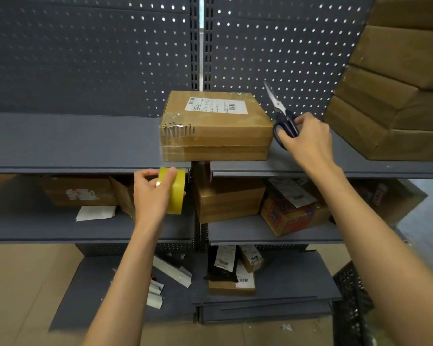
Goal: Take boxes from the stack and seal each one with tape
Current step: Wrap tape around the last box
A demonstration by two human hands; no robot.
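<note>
From my head camera, my left hand [151,193] curls its fingers around the yellow tape roll [176,191] below the shelf [73,143], my right hand [306,136] grips scissors [283,116] beside the taped box [216,126]; I should pull tape taut before cutting.

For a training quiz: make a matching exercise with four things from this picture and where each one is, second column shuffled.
Things:
1. tape roll
2. scissors
3. labelled box
4. stack of boxes

Places:
A. far right of the upper shelf
B. in the left hand
C. middle of the upper shelf
D. in the right hand

Pairs: 1-B, 2-D, 3-C, 4-A
</note>
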